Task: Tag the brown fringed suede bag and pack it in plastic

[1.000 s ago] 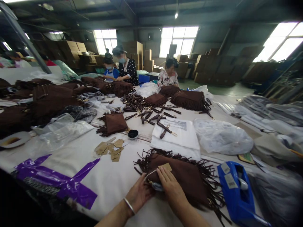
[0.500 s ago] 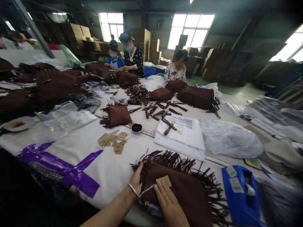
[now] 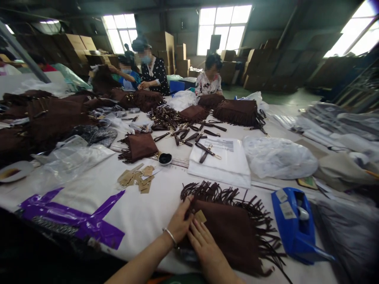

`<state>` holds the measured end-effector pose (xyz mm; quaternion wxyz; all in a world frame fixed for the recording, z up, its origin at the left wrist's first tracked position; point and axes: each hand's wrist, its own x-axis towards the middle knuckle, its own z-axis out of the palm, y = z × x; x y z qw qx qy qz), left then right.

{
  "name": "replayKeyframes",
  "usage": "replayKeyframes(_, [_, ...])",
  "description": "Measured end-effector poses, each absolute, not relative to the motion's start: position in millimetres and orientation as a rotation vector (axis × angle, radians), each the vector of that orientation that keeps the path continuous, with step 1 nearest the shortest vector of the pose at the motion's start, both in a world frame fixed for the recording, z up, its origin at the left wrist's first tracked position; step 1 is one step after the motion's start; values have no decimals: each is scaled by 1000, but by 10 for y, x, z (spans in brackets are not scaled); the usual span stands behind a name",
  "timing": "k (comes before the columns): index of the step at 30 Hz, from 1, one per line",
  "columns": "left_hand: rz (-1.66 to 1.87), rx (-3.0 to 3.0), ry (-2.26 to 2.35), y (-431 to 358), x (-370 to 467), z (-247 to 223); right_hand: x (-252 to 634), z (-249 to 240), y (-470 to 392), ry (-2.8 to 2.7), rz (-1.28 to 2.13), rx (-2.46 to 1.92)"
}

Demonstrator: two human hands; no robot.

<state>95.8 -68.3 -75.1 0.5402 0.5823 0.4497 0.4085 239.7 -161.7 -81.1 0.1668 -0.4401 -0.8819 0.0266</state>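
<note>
Since half a second ago the left hand (image 3: 179,224) has slid from the bag's left edge onto its top corner, beside the tan tag (image 3: 200,216). Its grip is loose, fingers spread flat on the brown fringed bag (image 3: 233,232), which lies at the table's (image 3: 148,213) near edge. The right hand (image 3: 205,250) lies open and flat on the bag, fingertips at the tag, clasping nothing. A blue tape dispenser (image 3: 293,227) sits just right of the fringe.

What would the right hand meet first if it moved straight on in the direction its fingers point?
The right hand points up and slightly left, toward the small tan tag on the brown fringed bag. It would probably meet that tag first; its fingertips look almost at it.
</note>
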Motion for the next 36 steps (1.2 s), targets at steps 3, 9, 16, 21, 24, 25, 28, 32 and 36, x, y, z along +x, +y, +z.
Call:
replayKeyframes(3, [597,2025,1053,-743,1001,-754,2548,-652,-1622,-2537,419,-1161])
replayKeyframes(9, [484,2514,1149,-752,1067,-917,3155,-548,-1643,-2301,584,-1453])
replayKeyframes(16, [470,2944,776,-737,1376,-779,3685,-836,-2089,-1494,527,-1822])
replayKeyframes(21, [-19,2909,295,-908,1642,-647,3756,-886,-2712,-794,860,-1698])
replayKeyframes(24, [-225,2846,316,-1047,1830,-634,3764,-936,-2872,-386,1175,-1544])
replayKeyframes(25, [-265,2837,338,-1089,1888,-635,3773,-938,-2886,-288,1255,-1496])
replayKeyframes(28, [-299,2833,336,-1169,1999,-669,3825,-866,-2864,-102,1466,-1406])
replayKeyframes(32, [-6,2852,197,-1137,1970,-796,3869,-700,-2746,-77,1740,-1166])
replayKeyframes(36, [295,2843,97,-1079,1870,-895,3830,-632,-2407,-269,1639,-843])
